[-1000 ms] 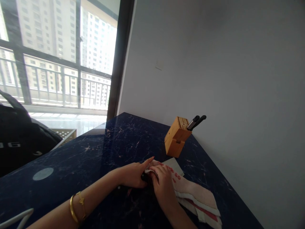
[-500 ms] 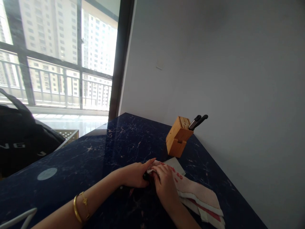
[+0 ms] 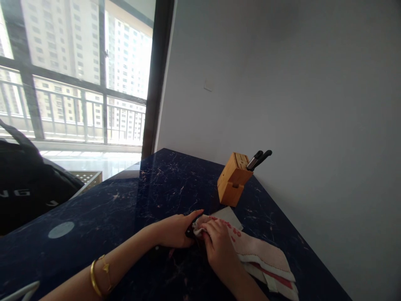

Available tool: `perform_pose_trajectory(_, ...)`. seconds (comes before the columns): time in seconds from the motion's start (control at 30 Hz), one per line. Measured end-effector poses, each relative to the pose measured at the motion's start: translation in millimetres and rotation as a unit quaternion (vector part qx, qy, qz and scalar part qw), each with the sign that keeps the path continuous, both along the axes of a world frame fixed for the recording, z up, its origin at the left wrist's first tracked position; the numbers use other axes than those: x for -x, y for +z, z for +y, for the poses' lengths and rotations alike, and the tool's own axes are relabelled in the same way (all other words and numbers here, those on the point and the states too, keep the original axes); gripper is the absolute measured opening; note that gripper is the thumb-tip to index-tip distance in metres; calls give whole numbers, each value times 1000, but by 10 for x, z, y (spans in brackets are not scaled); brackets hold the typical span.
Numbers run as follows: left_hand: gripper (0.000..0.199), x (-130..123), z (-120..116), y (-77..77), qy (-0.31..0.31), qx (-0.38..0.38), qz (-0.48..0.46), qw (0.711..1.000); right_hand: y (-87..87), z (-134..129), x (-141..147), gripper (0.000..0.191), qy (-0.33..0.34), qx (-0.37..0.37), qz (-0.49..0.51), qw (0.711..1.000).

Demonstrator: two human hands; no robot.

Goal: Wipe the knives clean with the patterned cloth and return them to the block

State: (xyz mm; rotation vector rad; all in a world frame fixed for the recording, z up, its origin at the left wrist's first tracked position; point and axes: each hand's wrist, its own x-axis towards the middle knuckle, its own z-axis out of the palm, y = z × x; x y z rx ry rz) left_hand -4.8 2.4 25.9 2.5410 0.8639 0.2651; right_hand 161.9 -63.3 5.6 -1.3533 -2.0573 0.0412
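Note:
Near the front of the dark table, my left hand [image 3: 177,230] is closed around the black handle [image 3: 189,231] of a knife. A broad, pale grey flat piece [image 3: 230,216], apparently its blade, shows beyond the cloth. My right hand [image 3: 219,242] pinches the end of a pink and white towel [image 3: 261,249] with red marks, pressing it where the handle meets the blade. The rest of the towel trails to the right over the tabletop. Cloth and fingers hide the middle of the knife.
Behind my hands stands a wooden knife block [image 3: 232,184] holding black-handled tools [image 3: 259,160]. The blue-black marbled table [image 3: 175,179] runs along a grey wall. A round pale spot [image 3: 61,230] marks its left side; a black bag [image 3: 28,179] sits beyond that edge.
My right hand and the towel end have shifted slightly down at the handle, baring more of the black handle. The whole view has moved a little.

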Motion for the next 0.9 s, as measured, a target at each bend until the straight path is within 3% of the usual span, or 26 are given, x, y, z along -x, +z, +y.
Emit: perform_pose_trajectory(0.9,85,-11,32,-39,-7,20,-39,999,-21,66,100,23,-34,-2,-17,999)
